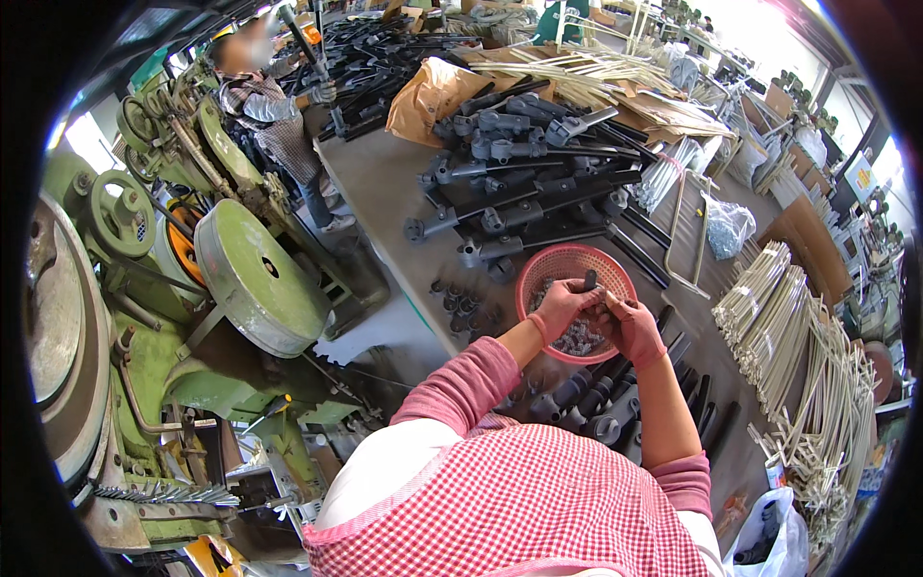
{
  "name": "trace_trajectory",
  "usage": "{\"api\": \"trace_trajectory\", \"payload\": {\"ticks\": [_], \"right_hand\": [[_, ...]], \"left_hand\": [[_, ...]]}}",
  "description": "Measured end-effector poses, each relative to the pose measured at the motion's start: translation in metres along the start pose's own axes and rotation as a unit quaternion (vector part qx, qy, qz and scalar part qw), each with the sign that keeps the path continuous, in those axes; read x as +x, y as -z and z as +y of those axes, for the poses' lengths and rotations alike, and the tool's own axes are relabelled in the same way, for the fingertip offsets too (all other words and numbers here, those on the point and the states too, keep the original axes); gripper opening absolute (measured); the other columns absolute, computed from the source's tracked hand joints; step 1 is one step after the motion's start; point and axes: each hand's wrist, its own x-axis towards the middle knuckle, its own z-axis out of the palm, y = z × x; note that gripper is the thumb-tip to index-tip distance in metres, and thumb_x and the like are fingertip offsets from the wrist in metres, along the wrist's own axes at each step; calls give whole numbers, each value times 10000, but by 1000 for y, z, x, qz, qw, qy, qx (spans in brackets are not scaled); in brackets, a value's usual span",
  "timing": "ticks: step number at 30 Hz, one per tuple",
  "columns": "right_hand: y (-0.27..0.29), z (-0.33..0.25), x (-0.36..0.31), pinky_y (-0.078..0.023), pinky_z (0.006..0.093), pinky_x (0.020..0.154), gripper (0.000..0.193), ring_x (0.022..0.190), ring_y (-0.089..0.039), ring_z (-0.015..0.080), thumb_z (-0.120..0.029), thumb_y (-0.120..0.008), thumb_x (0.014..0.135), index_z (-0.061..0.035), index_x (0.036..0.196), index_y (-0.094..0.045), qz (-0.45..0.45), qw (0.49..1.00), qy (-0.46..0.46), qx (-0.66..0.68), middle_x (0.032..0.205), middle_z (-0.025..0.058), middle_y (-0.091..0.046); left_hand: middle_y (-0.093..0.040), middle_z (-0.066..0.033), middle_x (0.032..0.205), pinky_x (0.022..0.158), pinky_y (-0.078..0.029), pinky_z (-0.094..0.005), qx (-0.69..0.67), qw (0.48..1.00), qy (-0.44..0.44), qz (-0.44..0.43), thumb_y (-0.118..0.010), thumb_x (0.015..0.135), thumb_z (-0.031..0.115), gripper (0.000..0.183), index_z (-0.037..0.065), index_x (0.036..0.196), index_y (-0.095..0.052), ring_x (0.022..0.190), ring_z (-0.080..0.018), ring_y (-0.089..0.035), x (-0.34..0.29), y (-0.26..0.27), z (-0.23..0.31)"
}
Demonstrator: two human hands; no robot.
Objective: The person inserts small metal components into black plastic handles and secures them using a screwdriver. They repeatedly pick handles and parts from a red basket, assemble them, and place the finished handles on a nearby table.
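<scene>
Both my hands, in thin reddish gloves, are close together above a red plastic basket (539, 270) holding many small metal pieces (580, 338). My left hand (567, 310) is closed on a small black part (589, 280) that sticks up past its fingertips. The fingers of my right hand (635, 329) are pinched together beside it, almost touching the left. Whatever they grip is too small to make out. Below the basket, near my apron, lie several black tubular fittings (606, 423).
Black tubes with joint fittings (519, 192) are piled beyond the basket. Dark rings (460, 306) lie to its left. Bundled pale rods (817, 375) fill the right side. Green machinery (260, 279) stands at left, and another person (274, 115) handles a tube at far left.
</scene>
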Motion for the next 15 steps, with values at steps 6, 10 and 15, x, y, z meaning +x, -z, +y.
{"api": "trace_trajectory", "payload": {"ticks": [6,10,15], "right_hand": [[-7,-8,-11,-514,212,575,179,669,-599,86,-191,-667,946,-13,954,-673,-20,998,20,61,822,17,-660],[-8,-11,-13,-506,208,569,188,642,-600,84,-177,-654,950,7,973,-689,14,999,39,-23,832,33,-683],[-11,-1,-7,-466,215,541,210,630,-622,95,-173,-656,936,27,964,-714,81,962,177,-190,789,51,-696]], "left_hand": [[-669,-53,942,769,-591,-319,-185,982,-18,-35,-660,940,134,188,18,1087,-655,825,-150,-656,-7,-16,8],[-672,-53,907,747,-589,-330,-115,993,3,-22,-659,940,136,171,15,1061,-658,789,-161,-664,-8,-15,14],[-685,-52,874,679,-594,-322,-142,989,-29,-2,-673,933,165,154,22,989,-676,729,-163,-673,-1,-16,3]]}}
